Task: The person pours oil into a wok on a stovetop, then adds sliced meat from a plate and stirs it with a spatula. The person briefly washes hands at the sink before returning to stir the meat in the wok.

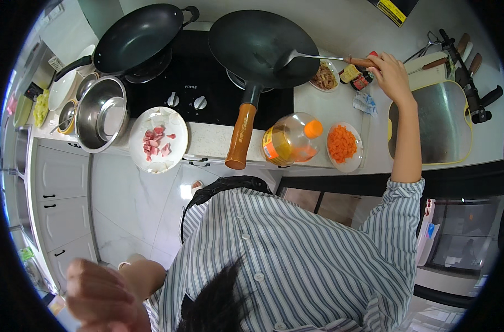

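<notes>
My right hand (388, 75) grips the wooden-handled wok spatula (320, 56) by the end of its handle. The spatula's metal head rests inside a dark wok (258, 35), against its right side. The wok sits on the right burner of a black gas hob (194, 110), its wooden handle pointing towards me. No food shows in the wok; its inner surface looks slightly glossy. Down at the lower left, close to the camera and blurred, my left hand (104, 296) is raised with its fingers curled. I see nothing held in it.
Along the counter's front edge stand a plate of diced meat (154, 143), an oil bottle (283, 141) and diced carrots (342, 144). A second pan (137, 39) sits on the left burner beside a steel bowl (102, 116). Sauce bottles (356, 76) and a cutting board (432, 124) are at right.
</notes>
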`<action>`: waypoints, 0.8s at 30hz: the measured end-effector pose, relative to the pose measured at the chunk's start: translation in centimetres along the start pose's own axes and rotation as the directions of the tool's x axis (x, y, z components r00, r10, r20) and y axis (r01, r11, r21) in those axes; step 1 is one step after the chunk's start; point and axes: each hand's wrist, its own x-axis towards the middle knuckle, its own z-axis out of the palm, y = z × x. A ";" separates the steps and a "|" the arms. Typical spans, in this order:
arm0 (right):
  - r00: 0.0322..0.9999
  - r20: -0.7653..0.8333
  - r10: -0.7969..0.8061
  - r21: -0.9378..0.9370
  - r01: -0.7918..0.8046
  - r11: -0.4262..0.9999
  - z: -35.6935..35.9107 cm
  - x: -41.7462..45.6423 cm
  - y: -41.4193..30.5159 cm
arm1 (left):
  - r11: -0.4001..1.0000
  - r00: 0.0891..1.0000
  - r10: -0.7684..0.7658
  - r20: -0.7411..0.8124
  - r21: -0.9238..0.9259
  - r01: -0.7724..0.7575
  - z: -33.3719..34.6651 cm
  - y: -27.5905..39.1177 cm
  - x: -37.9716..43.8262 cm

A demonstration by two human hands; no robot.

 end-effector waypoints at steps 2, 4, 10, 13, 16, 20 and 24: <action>0.999 -0.040 -0.020 -0.009 0.020 1.000 0.3 0.3 -0.1 | 0.995 0.994 -0.089 -0.059 0.049 0.092 1.3 -1.0 -0.5; 0.995 -0.089 -0.054 0.013 0.056 0.998 1.5 1.7 -1.2 | 0.973 0.956 -0.229 -0.185 -0.036 0.226 2.5 -2.2 -2.2; 0.988 -0.151 0.035 0.049 -0.028 0.998 4.7 3.7 -4.6 | 0.844 0.794 -0.524 -0.307 -0.059 0.534 6.8 -4.3 -2.3; 0.983 -0.183 0.004 0.029 0.002 1.000 4.3 3.1 -4.0 | 0.792 0.757 -0.595 -0.271 -0.035 0.610 6.4 -4.5 -3.4; 0.986 -0.167 0.006 -0.032 -0.011 0.999 1.7 0.7 -1.9 | 0.780 0.756 -0.616 -0.220 -0.034 0.625 6.3 -5.7 -4.3; 0.970 -0.245 -0.005 -0.105 -0.021 0.994 1.2 -1.2 0.6 | 0.725 0.706 -0.676 -0.214 -0.018 0.689 6.4 -5.7 -4.9; 0.972 -0.209 0.110 0.012 -0.111 0.994 2.1 -2.3 1.7 | 0.675 0.657 -0.724 -0.211 -0.018 0.738 6.9 -6.0 -4.7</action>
